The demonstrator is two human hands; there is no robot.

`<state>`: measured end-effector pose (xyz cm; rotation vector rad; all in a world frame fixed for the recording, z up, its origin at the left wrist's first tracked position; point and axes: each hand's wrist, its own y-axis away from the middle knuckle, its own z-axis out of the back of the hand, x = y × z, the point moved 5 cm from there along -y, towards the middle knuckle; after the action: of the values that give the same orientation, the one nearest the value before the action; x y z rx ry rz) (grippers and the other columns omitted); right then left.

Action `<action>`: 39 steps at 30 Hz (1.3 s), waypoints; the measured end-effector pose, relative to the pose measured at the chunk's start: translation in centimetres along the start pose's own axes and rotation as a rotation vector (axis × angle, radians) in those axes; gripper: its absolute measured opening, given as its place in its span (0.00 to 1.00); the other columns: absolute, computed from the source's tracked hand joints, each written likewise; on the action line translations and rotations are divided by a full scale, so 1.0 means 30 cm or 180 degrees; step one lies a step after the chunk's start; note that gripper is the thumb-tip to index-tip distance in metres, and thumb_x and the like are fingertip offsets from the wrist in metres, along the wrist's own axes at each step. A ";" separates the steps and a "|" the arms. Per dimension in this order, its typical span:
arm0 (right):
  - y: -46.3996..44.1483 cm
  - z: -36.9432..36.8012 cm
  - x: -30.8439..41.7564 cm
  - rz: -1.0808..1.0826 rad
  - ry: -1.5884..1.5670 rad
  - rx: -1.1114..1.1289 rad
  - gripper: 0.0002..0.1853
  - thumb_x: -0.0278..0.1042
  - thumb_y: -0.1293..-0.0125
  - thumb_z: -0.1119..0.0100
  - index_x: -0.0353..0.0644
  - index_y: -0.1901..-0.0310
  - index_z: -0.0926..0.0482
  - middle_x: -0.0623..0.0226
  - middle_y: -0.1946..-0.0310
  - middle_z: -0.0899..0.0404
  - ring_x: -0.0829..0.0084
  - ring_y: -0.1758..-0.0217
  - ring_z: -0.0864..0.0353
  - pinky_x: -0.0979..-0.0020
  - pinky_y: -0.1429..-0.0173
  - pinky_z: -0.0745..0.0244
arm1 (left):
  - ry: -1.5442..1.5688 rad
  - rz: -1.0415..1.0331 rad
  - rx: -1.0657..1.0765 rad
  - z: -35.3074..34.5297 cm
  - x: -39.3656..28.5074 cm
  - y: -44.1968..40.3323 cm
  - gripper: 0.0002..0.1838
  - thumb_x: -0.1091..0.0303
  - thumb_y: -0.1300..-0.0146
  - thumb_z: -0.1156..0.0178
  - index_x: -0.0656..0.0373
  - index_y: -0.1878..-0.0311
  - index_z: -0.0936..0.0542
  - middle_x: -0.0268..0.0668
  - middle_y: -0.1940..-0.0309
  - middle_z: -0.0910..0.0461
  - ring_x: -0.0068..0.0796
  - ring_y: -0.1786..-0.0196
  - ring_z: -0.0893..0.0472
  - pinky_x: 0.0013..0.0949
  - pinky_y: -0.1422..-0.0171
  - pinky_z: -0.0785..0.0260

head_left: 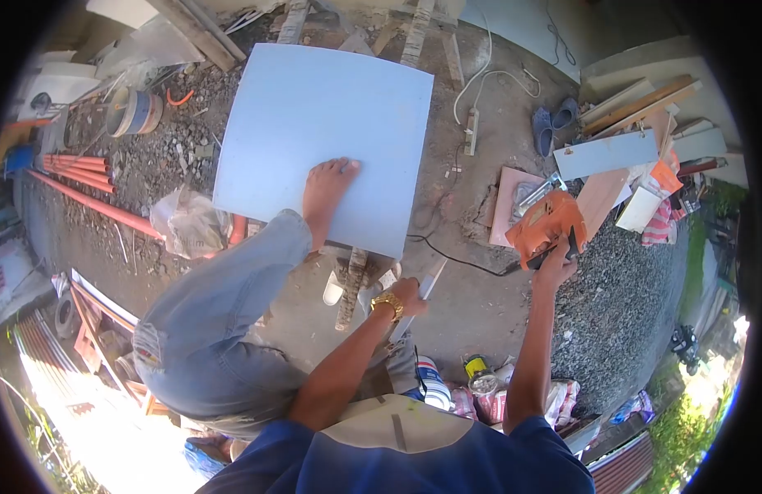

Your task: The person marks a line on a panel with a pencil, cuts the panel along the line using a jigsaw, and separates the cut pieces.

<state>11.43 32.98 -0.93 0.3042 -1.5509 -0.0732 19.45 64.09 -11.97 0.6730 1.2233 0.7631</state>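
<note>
My right hand (556,265) is wrapped round the handle of an orange power tool (546,226), held out to the right, with a black cord running from it. My left hand (409,298), below a gold watch, is closed round a narrow pale strip (426,288). A large white panel (323,140) lies on wooden supports (351,288) in front of me. My bare foot presses on the panel near its lower edge, with the knee bent to the left.
Orange pipes (88,173), a striped bucket (136,112) and a plastic bag (187,221) lie left. Blue clogs (554,123), scrap boards (607,155) and gravel (612,313) are right. A white cord with a power strip (472,132) crosses the ground. Paint cans (433,384) stand near me.
</note>
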 end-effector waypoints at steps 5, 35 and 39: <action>0.005 0.126 -0.012 0.0511 0.0639 0.0008 0.15 0.37 0.33 0.38 0.30 0.63 0.19 0.61 0.72 0.16 0.79 0.80 0.25 0.74 0.77 0.31 | 0.0343 -0.0116 -0.0901 -0.048 -0.020 0.014 0.28 0.54 0.51 0.35 0.72 0.57 0.21 0.59 0.60 0.17 0.57 0.54 0.17 0.49 0.46 0.24; 0.148 0.630 -0.690 -0.1815 -0.0604 -0.1808 0.40 0.58 0.34 0.38 0.26 0.37 0.31 0.58 0.42 0.26 0.61 0.44 0.19 0.62 0.42 0.20 | 0.4057 -0.1612 -0.3403 0.257 -0.044 1.178 0.20 0.71 0.46 0.37 0.67 0.49 0.23 0.39 0.60 0.17 0.33 0.63 0.16 0.35 0.55 0.22; 0.265 0.774 -0.800 -0.1974 -0.0426 -0.1748 0.36 0.55 0.31 0.40 0.28 0.37 0.31 0.59 0.41 0.26 0.62 0.42 0.20 0.61 0.43 0.19 | 0.5175 -0.1742 -0.3126 0.232 0.051 0.958 0.24 0.68 0.42 0.37 0.65 0.42 0.26 0.40 0.53 0.19 0.36 0.51 0.18 0.40 0.44 0.24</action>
<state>-13.33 42.91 -22.57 0.3333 -1.4522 -1.0023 22.24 81.75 11.63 -1.3508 1.9730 1.2829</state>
